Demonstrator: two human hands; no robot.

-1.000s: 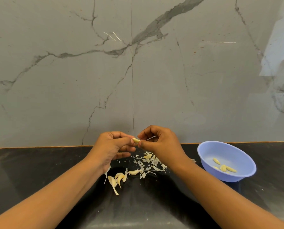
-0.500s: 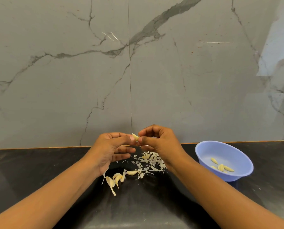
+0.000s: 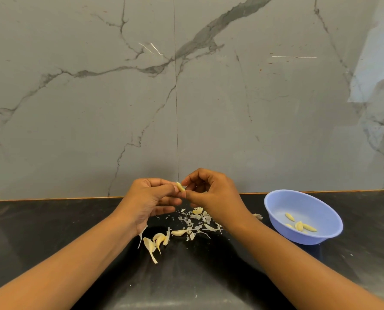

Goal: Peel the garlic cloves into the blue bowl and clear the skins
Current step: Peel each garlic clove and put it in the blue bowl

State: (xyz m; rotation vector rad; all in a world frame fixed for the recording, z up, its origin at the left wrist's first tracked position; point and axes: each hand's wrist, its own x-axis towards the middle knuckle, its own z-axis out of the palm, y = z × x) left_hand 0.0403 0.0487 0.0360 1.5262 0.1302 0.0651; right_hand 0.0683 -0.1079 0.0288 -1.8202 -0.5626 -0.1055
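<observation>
we judged the slim garlic clove (image 3: 181, 187) could slip from so light a pinch and drop among the skins (image 3: 195, 222) on the counter (image 3: 52, 231), or loose flakes could drift toward the blue bowl (image 3: 302, 202). our left hand (image 3: 148, 198) pinched the clove from 9 o'clock and our right hand (image 3: 211, 193) picked at it from 3 o'clock, both fingertip grips closed on it. it sat above the skins, with the bowl well apart at 4 o'clock.

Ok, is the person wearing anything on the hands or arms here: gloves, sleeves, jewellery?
Nothing worn shows. The left hand and right hand are bare, no gloves, no rings visible. The left forearm and right forearm are bare to the frame's edge: no sleeve, watch or bracelet.
</observation>
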